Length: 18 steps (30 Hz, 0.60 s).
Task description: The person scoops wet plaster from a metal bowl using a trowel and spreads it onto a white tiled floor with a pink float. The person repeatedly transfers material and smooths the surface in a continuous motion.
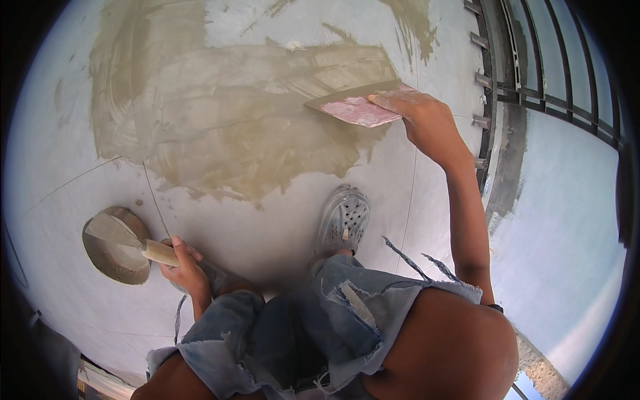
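Note:
My right hand (pixel 417 117) grips a flat pinkish spreader (pixel 360 112), its far edge coated in grey-brown paste. That edge lies against a wide, streaky patch of wet paste (pixel 220 120) on the pale surface ahead of me. Low on the left, my left hand (pixel 189 270) is closed around the wooden handle of a trowel (pixel 117 230). The trowel's paste-smeared blade reaches over a round bowl (pixel 137 273) with paste residue inside. Whether blade and bowl touch, I cannot tell.
My grey clog (pixel 344 217) stands just short of the paste patch. Along the right runs a dark metal railing (pixel 567 100) with a ledge beside it. Thin joint lines cross the pale surface (pixel 267 230), and a few paste drops lie near the bowl.

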Each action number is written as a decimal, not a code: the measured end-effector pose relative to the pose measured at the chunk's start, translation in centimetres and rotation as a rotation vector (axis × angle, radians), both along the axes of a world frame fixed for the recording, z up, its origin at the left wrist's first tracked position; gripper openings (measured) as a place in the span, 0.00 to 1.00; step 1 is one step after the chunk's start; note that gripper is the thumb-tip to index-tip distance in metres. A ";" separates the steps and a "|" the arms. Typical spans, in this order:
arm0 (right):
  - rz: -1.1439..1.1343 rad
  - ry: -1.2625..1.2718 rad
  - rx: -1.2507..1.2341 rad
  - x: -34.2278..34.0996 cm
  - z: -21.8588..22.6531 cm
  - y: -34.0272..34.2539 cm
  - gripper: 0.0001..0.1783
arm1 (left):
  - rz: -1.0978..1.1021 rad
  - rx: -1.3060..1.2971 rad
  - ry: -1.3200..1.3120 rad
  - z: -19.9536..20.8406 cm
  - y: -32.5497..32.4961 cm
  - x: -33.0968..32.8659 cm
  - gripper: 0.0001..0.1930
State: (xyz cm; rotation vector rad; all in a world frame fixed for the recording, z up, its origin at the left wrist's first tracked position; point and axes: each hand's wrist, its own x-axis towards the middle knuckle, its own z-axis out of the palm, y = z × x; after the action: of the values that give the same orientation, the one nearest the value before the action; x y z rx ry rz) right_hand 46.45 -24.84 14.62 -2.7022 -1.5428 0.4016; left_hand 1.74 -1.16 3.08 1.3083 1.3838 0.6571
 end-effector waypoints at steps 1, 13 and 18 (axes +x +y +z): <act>-0.024 0.008 -0.026 -0.2 0.4 -0.7 0.31 | -0.005 0.000 0.002 0.1 0.1 0.0 0.13; -0.261 -0.017 0.163 -14.0 -1.2 -4.4 0.34 | -0.075 0.018 0.090 0.4 0.3 -0.2 0.14; -0.332 -0.091 0.178 -15.9 -3.3 -4.5 0.34 | -0.083 0.016 0.063 0.3 0.2 0.0 0.14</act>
State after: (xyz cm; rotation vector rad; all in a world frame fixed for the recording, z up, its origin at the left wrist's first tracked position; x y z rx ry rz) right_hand 30.53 -29.38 11.36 -2.7919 -1.0536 0.1282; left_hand 1.69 -0.97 3.43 1.4017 1.3691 0.5765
